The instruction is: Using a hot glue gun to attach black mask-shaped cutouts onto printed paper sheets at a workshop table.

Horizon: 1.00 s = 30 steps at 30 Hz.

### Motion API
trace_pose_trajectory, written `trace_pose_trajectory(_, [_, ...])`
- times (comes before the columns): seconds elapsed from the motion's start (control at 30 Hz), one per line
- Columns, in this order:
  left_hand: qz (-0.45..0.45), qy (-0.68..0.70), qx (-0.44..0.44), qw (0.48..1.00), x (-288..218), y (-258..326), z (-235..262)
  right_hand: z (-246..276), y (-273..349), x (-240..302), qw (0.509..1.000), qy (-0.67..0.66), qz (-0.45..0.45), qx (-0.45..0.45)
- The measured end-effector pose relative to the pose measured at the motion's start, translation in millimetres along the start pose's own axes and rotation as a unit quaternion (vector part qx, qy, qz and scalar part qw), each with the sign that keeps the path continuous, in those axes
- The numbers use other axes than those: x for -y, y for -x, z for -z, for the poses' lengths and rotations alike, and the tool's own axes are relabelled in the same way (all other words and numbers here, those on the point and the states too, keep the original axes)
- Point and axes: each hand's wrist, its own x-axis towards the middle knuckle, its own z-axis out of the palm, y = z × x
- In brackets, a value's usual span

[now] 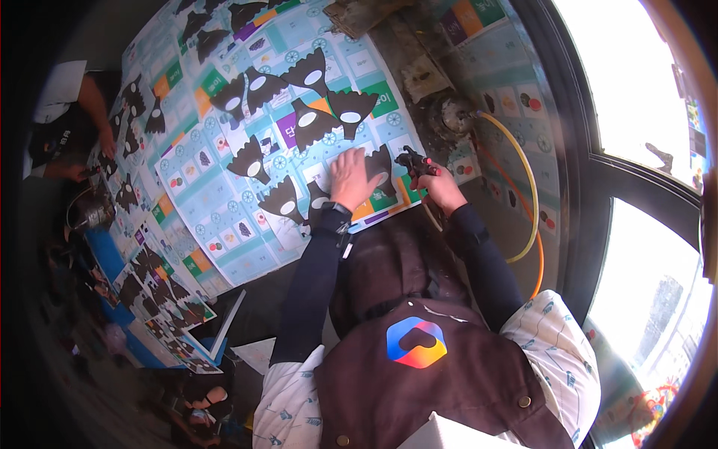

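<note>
- One open left hand (pixel 350 179) spreads its fingers, gripping nothing, over printed sheets (pixel 217 202); its thumb is next to a dark scalloped piece (pixel 381 165), and whether it presses there I cannot tell.
- The right hand (pixel 446 190) is clenched around a spray gun (pixel 413 162), held at the sheets' right edge, just beside that piece.
- Other dark pieces (pixel 351 103), many with a pale oval, lie ahead and to the left.
- A yellow hose (pixel 534 179) curves from a metal pot (pixel 455 116), near an orange hose (pixel 540 262).
- A co-worker (pixel 91 108) is at far left.
</note>
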Motion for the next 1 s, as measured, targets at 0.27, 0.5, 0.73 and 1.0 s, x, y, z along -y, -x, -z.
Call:
trace_pose_trajectory(0.27, [-0.05, 0.023, 0.106, 0.993, -16.7, -14.4, -13.0, -1.0, 10.0, 19.9, 0.997, -0.062, -0.004, -0.039])
trace_pose_trajectory(0.5, [-0.079, -0.105, -0.081, 0.988, 76.0, -87.3, 60.9, -13.2, 3.6, 17.9, 0.996, -0.072, -0.024, -0.04])
trace_pose_trajectory(0.73, [-0.184, -0.214, 0.102, 0.954, 112.1, -88.7, 65.9, -29.0, 6.4, 31.9, 0.997, -0.061, -0.03, -0.037])
trace_pose_trajectory(1.0, [-0.136, -0.057, 0.006, 0.989, 86.0, -117.7, 76.2, -41.4, -2.5, 51.3, 0.998, -0.051, 0.0, -0.024])
